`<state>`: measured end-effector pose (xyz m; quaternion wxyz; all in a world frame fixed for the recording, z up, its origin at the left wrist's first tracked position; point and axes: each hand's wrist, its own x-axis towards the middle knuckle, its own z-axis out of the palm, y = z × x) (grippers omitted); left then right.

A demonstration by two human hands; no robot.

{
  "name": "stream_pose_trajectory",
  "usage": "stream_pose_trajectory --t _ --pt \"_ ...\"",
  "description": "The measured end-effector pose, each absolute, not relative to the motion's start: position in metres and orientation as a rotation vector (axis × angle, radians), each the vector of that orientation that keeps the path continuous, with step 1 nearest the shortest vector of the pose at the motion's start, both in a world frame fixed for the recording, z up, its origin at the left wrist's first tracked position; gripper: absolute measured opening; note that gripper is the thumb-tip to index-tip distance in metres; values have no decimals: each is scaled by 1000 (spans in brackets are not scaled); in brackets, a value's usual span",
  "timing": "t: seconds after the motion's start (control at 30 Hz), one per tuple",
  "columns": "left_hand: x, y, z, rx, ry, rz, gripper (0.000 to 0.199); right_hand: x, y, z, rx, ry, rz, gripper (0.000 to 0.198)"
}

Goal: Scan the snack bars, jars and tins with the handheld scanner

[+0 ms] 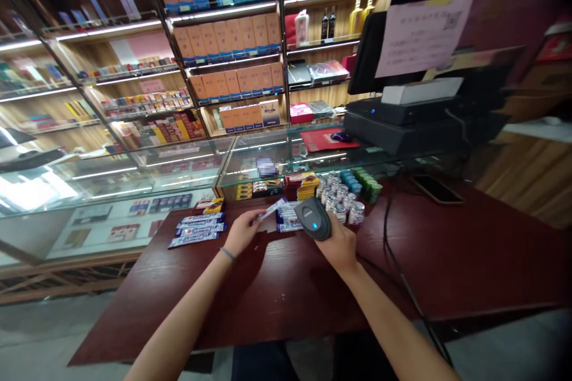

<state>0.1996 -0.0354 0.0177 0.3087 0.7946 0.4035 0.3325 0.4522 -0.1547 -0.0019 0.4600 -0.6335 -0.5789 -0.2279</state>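
My right hand point(340, 245) is wrapped round the handle of a black barcode scanner point(313, 217), which shows a small blue light. Between the fingers of my left hand point(243, 231) is one end of a blue-and-white wrapped bar point(272, 208), tilted just above the table. Several like bars point(288, 216) lie in a stack behind the scanner, partly hidden by it. A second group of these bars point(199, 229) is fanned out on the table to the left of my left hand. The writing on the wrappers is too small to read.
Small white-lidded jars point(342, 196), green packs point(369, 186) and yellow-and-red boxes point(306, 184) stand at the back of the dark red table point(277, 292). A black cable point(402, 274) crosses its right side, near a phone point(437, 189). Beyond are a glass counter point(179, 166) and a monitor point(369, 53).
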Motion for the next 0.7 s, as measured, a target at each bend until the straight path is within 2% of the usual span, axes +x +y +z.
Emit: stream_pose_trajectory --t 0.27,0.4,0.7 --pt "284 -19 3 2619 1082 717 27 481 -154 -1 -1706 -1191 -531 38" --pt "307 -7 -1 2637 1108 679 31 487 -155 -1 -1712 -1111 -501 47" --pt "325 8 -13 2637 1137 676 36 488 -154 -1 -1703 -1091 -521 52"
